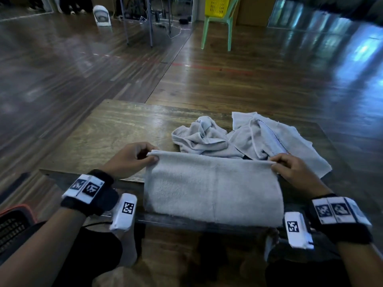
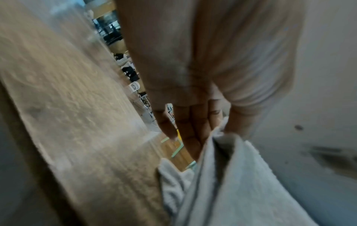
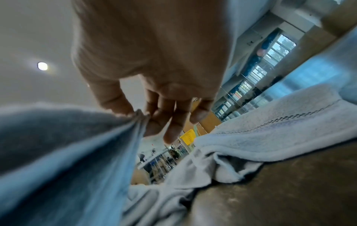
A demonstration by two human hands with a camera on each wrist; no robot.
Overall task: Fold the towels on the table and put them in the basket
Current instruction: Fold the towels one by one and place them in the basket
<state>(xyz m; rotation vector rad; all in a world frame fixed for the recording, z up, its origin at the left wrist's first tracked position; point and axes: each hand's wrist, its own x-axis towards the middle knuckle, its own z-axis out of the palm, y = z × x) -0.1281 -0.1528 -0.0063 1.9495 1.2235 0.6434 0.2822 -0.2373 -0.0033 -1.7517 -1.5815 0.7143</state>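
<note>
Towel point(image 1: 213, 189), grey and doubled over, hangs across the near edge of the table point(image 1: 107, 129), its top fold pinched at the two ends by the left hand point(image 1: 128, 158) and the right hand point(image 1: 294, 168). Two crumpled towels point(image 1: 244, 135) lie behind it toward the far right corner. A dark basket point(image 1: 14, 224) sits low beyond the near left corner

A large hall: wide polished wood floor point(image 1: 248, 83), mirrored wall point(image 1: 323, 15), plastic chair point(image 1: 217, 19).
</note>
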